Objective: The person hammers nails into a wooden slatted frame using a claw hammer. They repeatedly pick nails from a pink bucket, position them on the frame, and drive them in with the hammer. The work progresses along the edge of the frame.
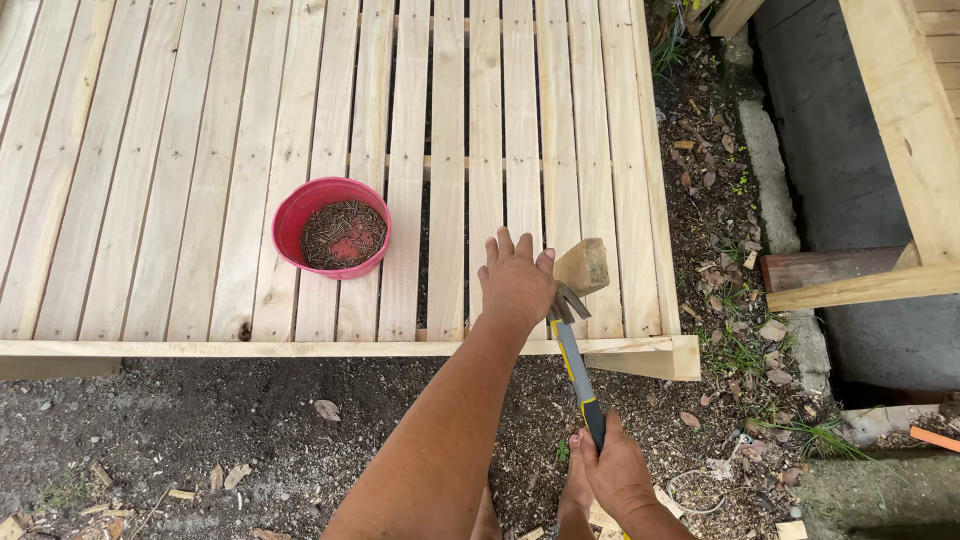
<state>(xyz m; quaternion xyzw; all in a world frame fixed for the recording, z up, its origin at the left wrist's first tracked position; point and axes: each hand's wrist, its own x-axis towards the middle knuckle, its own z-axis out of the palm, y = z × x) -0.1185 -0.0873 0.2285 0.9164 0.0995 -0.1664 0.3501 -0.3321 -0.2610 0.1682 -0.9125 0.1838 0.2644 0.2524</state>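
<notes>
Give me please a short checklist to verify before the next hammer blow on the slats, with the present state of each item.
1. Right hand grips the hammer by the handle end: ok.
2. Left hand lies flat on the slats, away from the hammer head: not ok, it is right beside it.
3. Small wood block sits by the hammer head: ok.
4. Nail in place under the head: cannot tell, hidden.
5. Red bowl of nails stands on the slats within reach: ok.
6. Bare foot is clear of the hammer: cannot tell.
</notes>
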